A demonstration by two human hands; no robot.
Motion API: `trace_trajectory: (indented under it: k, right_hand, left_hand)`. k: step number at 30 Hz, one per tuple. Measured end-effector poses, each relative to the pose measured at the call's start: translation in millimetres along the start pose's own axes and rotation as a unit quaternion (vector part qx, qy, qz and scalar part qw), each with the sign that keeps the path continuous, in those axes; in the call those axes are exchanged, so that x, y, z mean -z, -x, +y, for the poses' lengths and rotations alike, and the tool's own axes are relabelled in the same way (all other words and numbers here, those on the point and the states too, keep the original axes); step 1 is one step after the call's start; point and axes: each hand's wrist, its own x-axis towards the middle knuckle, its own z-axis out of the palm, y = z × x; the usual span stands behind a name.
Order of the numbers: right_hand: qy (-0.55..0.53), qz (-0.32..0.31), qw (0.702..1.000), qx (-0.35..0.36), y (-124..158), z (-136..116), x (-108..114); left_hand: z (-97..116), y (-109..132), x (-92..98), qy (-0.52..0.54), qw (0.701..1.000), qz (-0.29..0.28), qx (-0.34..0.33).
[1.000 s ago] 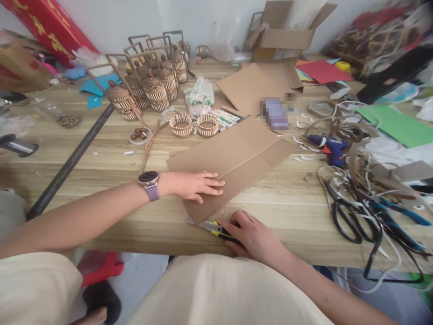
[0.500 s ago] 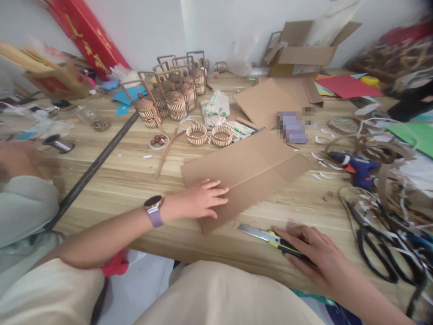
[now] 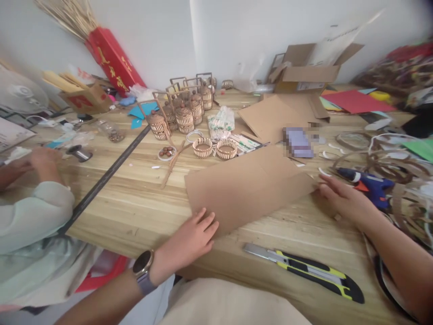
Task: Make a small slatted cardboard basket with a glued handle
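Note:
A flat brown cardboard sheet [image 3: 237, 189] lies at an angle on the wooden table in front of me. My left hand [image 3: 189, 237], with a watch on the wrist, rests at the sheet's near left corner, fingers stretched out. At the far right end, the fingers of my right hand [image 3: 345, 201] close on the sheet's corner; the grip is partly hidden. The yellow and black utility knife [image 3: 307, 271] lies loose on the table nearer to me, blade out and pointing left.
Small lidded baskets with handles [image 3: 184, 118] stand at the back, with two open round baskets [image 3: 226, 148] before them. A blue glue gun [image 3: 368, 183] and coiled strips [image 3: 402, 164] lie right. Another person's hands [image 3: 43, 162] are at the left, beyond a black strip [image 3: 111, 174].
My right hand has let go of the utility knife, leaving it on the table, and moved up to the cardboard's right end. My left hand has shifted towards the sheet's near edge.

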Motion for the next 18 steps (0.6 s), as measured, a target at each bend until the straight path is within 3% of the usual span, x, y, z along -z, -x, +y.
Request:
trace_trajectory:
  k: [3, 9, 13, 18]
  right_hand:
    - [-0.094, -0.065, 0.993, -0.026, -1, -3, -2]
    - [-0.217, -0.089, 0.97, -0.066, 16, -4, 9]
    - [-0.348, -0.028, 0.934, -0.072, 27, -21, 22]
    - [-0.408, 0.058, 0.911, -0.03, 29, -34, 26]
  left_hand:
    - [-2, 6, -2.7, -0.084, 0.994, 0.036, -0.056]
    - [-15, 23, 17.8, -0.159, 0.978, 0.1, -0.094]
    - [-27, 28, 40.0, -0.159, 0.968, 0.176, -0.08]
    - [-32, 25, 51.3, -0.17, 0.951, 0.256, -0.039]
